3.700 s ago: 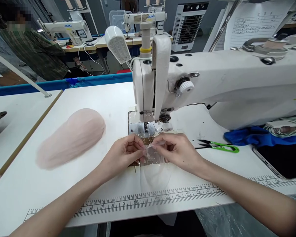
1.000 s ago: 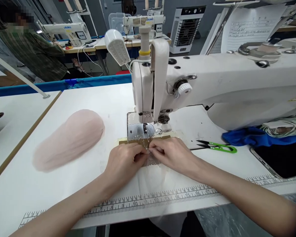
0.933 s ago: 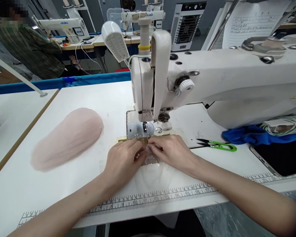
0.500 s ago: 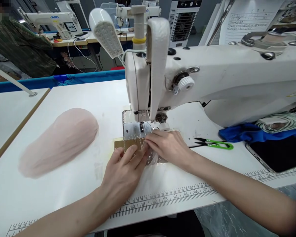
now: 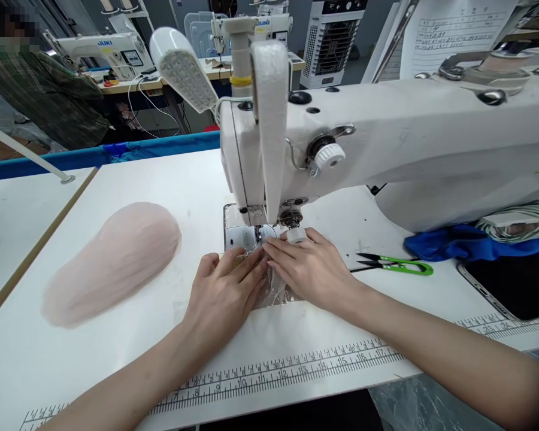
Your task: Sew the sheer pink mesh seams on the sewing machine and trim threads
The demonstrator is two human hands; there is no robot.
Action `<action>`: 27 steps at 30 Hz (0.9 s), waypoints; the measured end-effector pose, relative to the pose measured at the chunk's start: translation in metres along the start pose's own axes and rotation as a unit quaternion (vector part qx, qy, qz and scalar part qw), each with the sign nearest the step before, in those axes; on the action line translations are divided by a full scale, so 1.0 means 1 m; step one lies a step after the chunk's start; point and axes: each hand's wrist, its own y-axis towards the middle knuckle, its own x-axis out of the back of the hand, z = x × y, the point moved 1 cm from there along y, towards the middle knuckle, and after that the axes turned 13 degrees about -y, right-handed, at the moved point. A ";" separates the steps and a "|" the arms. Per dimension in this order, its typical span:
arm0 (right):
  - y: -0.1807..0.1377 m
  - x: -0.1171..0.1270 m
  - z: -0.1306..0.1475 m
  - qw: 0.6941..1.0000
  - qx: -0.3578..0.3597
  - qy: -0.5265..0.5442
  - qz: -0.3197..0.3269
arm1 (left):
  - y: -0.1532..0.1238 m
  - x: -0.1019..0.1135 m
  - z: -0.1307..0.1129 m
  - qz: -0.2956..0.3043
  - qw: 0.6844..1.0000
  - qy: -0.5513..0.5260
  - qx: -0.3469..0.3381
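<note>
Across the upper left of the frame, a person in a dark plaid shirt (image 5: 45,96) sat near another sewing machine (image 5: 101,51), beyond a strip of blue cloth (image 5: 170,143). From my end of the feed I saw a smooth white table (image 5: 197,179) printed with a ruler scale (image 5: 251,380), a sheer, soft-edged pink fabric (image 5: 117,263) lying in a long oval at centre left, and green-handled snips (image 5: 406,267) at centre right. Thin, nearly transparent sheer cloth (image 5: 278,289) lay crinkled at the centre, just in front of the needle of the glossy white machine (image 5: 386,137). My left hand (image 5: 227,290) was partly open, fingers loosely fanned, and my right hand (image 5: 312,269) had its fingers nearly straight and close together; their fingertips met on the cloth, though I couldn't tell whether either pinched it. Nearly four seconds earlier both had curled to hold it up between fingertips; now they lay flatter, nearer the needle, while the pink oval remained at left.
</note>
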 end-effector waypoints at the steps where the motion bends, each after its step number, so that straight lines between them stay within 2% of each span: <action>1: 0.001 -0.001 -0.001 1.000 -0.001 0.001 0.005 | 0.000 0.000 0.000 0.003 1.000 0.007 0.003; 9: 0.002 -0.004 -0.005 1.000 -0.003 0.011 0.018 | 0.000 -0.002 0.001 0.016 0.999 0.047 0.005; 16: 0.003 -0.007 -0.006 1.000 -0.002 -0.005 0.024 | 0.002 -0.005 0.004 0.003 0.999 0.035 0.012; 27: 0.002 -0.007 -0.007 0.999 0.000 -0.030 0.017 | 0.001 -0.004 0.001 0.021 0.998 0.048 0.031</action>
